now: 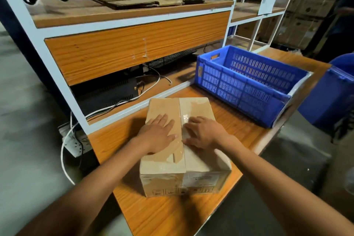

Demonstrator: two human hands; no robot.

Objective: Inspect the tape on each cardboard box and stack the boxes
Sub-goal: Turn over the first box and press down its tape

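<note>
Both hands flat on top of the box (193, 105): left hand (160, 133) and right hand (204, 132) spread, pressing either side of the tape (181, 109) seam. Box sits on the wooden table (162, 214), blue crate (247, 86) behind it to the right.

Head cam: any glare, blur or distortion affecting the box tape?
Head view: small glare patch on the clear tape between the left hand and right hand; cardboard box sharp; picture edges smeared; wide-angle bends the white shelf frame; box shadow falls left on the table.
</note>
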